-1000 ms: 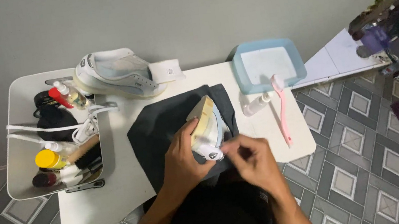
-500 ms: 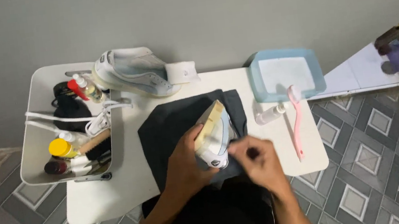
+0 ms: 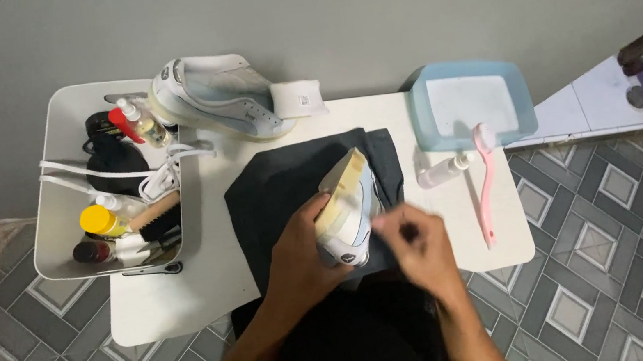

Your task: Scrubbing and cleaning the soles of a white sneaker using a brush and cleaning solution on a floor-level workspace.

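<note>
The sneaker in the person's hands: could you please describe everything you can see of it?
The sneaker is white with pale blue panels and a tan sole. It is tipped on its side, sole facing the left hand, which clasps it above a dark cloth on the white table. The right hand, blurred, is at its toe end; whether it holds anything is unclear.

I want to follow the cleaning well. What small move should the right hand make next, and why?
Probably bring the right hand back against the shoe. The left hand holds the shoe on its side over the dark cloth, while the right hand is blurred beside its end.
</note>
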